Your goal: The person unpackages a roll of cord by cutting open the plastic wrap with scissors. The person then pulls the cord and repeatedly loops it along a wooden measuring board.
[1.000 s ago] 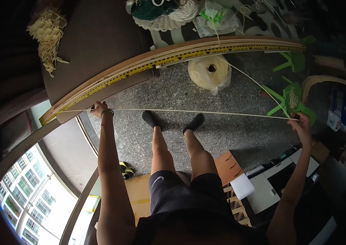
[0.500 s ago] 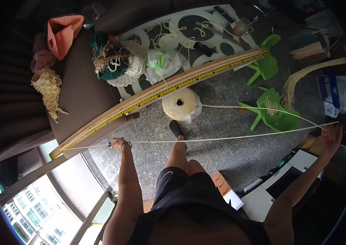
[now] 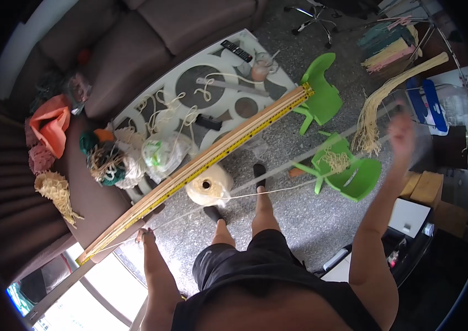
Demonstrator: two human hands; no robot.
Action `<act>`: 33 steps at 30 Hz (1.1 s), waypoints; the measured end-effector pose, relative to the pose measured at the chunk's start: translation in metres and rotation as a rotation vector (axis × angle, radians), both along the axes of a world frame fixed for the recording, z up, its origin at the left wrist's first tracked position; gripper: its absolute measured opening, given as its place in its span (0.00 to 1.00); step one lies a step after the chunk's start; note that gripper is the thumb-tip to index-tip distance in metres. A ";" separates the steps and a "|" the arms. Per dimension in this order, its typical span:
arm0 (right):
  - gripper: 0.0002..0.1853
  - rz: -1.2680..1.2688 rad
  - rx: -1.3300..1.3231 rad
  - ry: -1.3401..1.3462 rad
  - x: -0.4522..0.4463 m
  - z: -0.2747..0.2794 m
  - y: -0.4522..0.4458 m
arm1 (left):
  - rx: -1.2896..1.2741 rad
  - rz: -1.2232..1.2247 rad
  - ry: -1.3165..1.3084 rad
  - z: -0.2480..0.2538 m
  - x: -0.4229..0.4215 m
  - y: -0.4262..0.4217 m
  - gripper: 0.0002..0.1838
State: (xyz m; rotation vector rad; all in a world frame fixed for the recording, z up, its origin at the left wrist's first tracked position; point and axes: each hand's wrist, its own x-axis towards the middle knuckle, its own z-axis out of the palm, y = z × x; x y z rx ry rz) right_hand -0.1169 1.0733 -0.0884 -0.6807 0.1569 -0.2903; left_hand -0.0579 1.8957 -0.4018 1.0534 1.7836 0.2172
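Note:
A long bundle of wooden strips with yellow tape [image 3: 201, 168] lies diagonally from the window side to a green chair. Near its lower left end, my left hand [image 3: 145, 235] is closed around a pale cord [image 3: 113, 245] that starts at the bundle's tip. My right hand [image 3: 402, 132] is raised at the far right, smeared by motion, so its fingers cannot be made out; blurred cord streaks run toward it. The big cord spool [image 3: 220, 185] sits on the floor beside the bundle, with a cord [image 3: 278, 190] leading right from it.
Two green chairs [image 3: 322, 91] stand right of centre, one with cord on its seat. Behind the bundle, a white table [image 3: 129, 105] holds a remote, a glass mug and loose cord. Yarn [image 3: 113, 165] lies beside a brown sofa [image 3: 201, 25]. Cream fibres [image 3: 367, 127] hang at right.
My right hand has swung up and back, blurring with the cord. My left hand stays near the bundle's lower end. The view has shifted, showing more sofa and table.

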 end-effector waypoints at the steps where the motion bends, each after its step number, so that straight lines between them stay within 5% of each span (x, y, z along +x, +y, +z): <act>1: 0.18 0.011 0.025 0.138 0.023 -0.044 -0.016 | -0.011 -0.025 -0.007 -0.002 -0.001 -0.017 0.28; 3: 0.16 0.052 0.003 0.321 0.060 -0.164 -0.067 | 0.164 -0.231 0.056 -0.009 -0.009 -0.051 0.28; 6: 0.10 -0.048 -0.144 0.905 0.119 -0.247 -0.072 | 0.015 -0.219 0.225 0.000 -0.013 -0.107 0.33; 10: 0.13 0.038 -0.314 1.122 0.175 -0.309 -0.072 | -0.040 -0.305 0.143 0.014 -0.043 -0.153 0.37; 15: 0.15 0.156 -0.516 1.186 0.229 -0.351 -0.073 | 0.050 -0.293 0.339 0.030 -0.059 -0.186 0.36; 17: 0.11 0.128 -1.477 1.203 0.244 -0.380 -0.062 | 0.035 -0.363 0.358 0.031 -0.068 -0.187 0.33; 21: 0.10 0.573 -1.934 1.307 0.272 -0.326 0.038 | -0.088 -0.625 0.222 0.022 -0.063 -0.202 0.21; 24: 0.08 0.697 -1.848 1.093 0.256 -0.318 0.125 | -0.192 -0.846 0.075 0.016 -0.031 -0.237 0.13; 30: 0.11 0.498 -1.489 0.561 0.142 -0.271 0.327 | -0.161 -1.202 -0.299 0.033 0.030 -0.308 0.22; 33: 0.11 0.778 -1.360 0.526 0.078 -0.230 0.399 | -0.209 -1.336 -0.287 0.053 0.041 -0.300 0.20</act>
